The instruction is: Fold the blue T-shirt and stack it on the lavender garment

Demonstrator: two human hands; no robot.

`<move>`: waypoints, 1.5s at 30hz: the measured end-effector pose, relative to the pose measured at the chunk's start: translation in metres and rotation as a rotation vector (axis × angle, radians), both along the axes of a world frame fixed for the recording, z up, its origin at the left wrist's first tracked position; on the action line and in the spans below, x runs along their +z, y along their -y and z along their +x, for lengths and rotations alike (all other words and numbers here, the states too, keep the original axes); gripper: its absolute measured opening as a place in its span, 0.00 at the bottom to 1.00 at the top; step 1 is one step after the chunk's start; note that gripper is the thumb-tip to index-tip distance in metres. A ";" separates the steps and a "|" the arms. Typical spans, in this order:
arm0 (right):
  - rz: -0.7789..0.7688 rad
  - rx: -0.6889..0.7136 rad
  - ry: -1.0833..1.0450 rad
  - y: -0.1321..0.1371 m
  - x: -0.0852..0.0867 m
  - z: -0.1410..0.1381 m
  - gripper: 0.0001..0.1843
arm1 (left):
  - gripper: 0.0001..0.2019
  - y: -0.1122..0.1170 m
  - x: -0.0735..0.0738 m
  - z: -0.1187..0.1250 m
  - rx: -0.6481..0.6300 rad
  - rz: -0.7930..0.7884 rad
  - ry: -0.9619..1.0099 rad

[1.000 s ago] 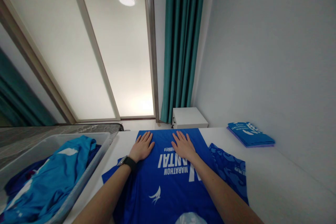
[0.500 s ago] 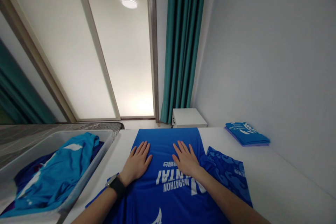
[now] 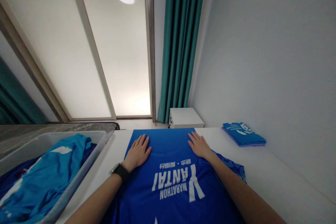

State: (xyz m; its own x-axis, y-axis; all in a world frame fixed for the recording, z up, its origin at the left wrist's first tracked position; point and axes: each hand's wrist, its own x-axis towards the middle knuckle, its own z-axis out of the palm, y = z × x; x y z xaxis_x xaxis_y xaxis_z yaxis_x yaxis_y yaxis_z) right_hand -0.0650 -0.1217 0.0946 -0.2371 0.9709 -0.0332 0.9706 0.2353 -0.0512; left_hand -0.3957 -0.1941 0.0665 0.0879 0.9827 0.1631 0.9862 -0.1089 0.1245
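A blue T-shirt (image 3: 168,147) lies spread on the white table (image 3: 265,178), its white "YANTAI MARATHON" print upside down from where I look. My left hand (image 3: 137,152) rests flat on the shirt's far left part, fingers stretched out; a watch (image 3: 119,171) is on that wrist. On the far right side of the cloth, my right hand (image 3: 200,146) lies flat with its fingers apart. A patterned sleeve (image 3: 233,166) sticks out at the right, partly behind my right forearm. The shirt's near end runs out of view.
To the left stands a translucent plastic bin (image 3: 98,147) holding crumpled blue clothes (image 3: 60,168). Folded garments (image 3: 244,134) are stacked at the table's back right, near the wall. Beyond the table's far edge are a white cabinet (image 3: 186,117) and a green curtain (image 3: 181,49).
My right hand has slid right and away from me across the shirt, uncovering more of the print. The left hand stays flat at about the same place. The view has shifted slightly.
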 end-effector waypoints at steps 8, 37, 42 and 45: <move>-0.018 -0.007 0.102 -0.003 0.013 0.001 0.35 | 0.29 -0.017 -0.003 0.010 0.019 -0.001 -0.028; 0.081 0.042 0.049 0.038 -0.013 0.008 0.35 | 0.29 -0.018 -0.011 -0.031 -0.028 0.014 -0.050; 0.088 0.021 0.090 0.040 -0.009 0.001 0.34 | 0.29 -0.017 -0.007 -0.028 -0.025 -0.013 -0.055; 0.144 0.117 0.073 0.048 -0.009 -0.008 0.34 | 0.30 -0.017 -0.004 -0.027 -0.020 -0.022 -0.048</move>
